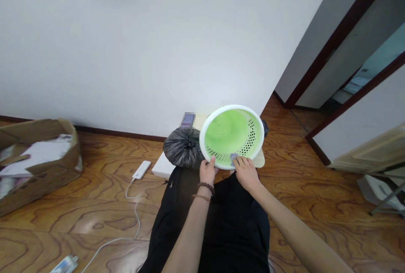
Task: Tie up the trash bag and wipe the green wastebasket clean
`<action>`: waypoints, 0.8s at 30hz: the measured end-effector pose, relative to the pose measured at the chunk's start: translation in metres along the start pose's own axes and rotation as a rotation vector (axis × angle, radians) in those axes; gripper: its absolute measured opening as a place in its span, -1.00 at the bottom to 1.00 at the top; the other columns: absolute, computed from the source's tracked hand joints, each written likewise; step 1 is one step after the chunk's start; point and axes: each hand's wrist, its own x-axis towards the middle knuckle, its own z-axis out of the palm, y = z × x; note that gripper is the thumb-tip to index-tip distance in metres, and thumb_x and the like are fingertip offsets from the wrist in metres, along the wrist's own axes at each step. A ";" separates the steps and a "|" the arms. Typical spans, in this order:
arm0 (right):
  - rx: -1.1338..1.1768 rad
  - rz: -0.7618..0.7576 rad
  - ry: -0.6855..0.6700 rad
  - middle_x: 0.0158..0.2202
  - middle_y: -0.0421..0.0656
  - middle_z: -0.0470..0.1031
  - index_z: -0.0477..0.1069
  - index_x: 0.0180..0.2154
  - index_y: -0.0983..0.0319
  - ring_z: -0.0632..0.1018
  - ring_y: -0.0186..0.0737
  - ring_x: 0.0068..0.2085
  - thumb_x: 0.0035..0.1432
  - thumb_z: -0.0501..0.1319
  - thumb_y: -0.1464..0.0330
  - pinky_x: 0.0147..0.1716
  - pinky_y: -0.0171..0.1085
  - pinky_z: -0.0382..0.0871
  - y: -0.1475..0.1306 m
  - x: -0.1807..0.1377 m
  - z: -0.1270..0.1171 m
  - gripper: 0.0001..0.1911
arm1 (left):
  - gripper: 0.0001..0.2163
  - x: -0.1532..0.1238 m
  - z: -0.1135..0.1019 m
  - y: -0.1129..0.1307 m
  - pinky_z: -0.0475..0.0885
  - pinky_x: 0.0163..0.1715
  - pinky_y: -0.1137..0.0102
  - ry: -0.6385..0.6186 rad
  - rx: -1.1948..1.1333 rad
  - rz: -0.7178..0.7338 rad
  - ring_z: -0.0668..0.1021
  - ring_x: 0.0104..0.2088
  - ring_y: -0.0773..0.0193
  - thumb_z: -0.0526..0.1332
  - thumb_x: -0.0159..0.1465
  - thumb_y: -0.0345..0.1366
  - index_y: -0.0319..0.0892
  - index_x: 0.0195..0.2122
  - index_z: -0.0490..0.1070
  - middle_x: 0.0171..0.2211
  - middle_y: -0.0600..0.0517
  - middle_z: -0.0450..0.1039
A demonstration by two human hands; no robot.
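Observation:
A round green plastic basket (232,131) with a white rim and perforated walls is tilted toward me, its inside showing. My left hand (207,171), with bead bracelets on the wrist, grips the near rim at the lower left. My right hand (245,171) reaches over the near rim, its fingertips pinching a small bluish-grey object (234,156) against the inside wall. I cannot make out what that object is. My black-clad legs (218,222) are below both arms.
A tied black rubbish bag (183,147) sits left of the basket on a low white board (161,167). A white power bank (141,169) with a cable lies on the wooden floor. A cardboard box (38,159) stands at the left, a doorway (348,79) at the right.

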 end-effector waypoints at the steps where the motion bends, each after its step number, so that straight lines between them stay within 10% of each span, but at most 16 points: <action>1: 0.001 0.008 0.017 0.03 0.04 0.31 0.24 0.05 0.28 0.25 -0.03 0.00 0.15 -0.01 0.48 -0.04 -0.12 0.02 -0.002 0.001 0.003 -0.60 | -0.73 0.000 0.001 0.000 0.49 -0.29 0.28 -0.005 -0.001 -0.006 0.58 -0.31 0.22 0.26 0.11 -0.20 -0.23 -0.29 0.24 -0.29 -0.15 0.50; 13: 0.005 -0.033 0.056 0.00 -0.04 0.34 0.29 -0.01 0.22 0.25 -0.08 -0.03 0.20 -0.05 0.48 -0.02 -0.14 0.02 0.011 0.005 0.003 -0.65 | -0.59 0.009 -0.018 0.026 0.47 -0.28 0.34 0.000 0.317 0.389 0.57 -0.36 0.26 0.32 0.00 -0.14 -0.16 -0.15 0.35 -0.28 -0.10 0.51; 24: 0.234 -0.076 -0.034 0.00 -0.06 0.36 0.25 0.07 0.23 0.30 -0.13 -0.01 0.23 0.00 0.24 -0.03 -0.18 0.13 0.005 0.006 0.001 -0.59 | -0.64 0.012 -0.018 0.010 0.50 -0.35 0.24 -0.113 0.114 0.209 0.58 -0.40 0.24 0.33 0.02 -0.25 -0.20 -0.21 0.25 -0.37 -0.08 0.51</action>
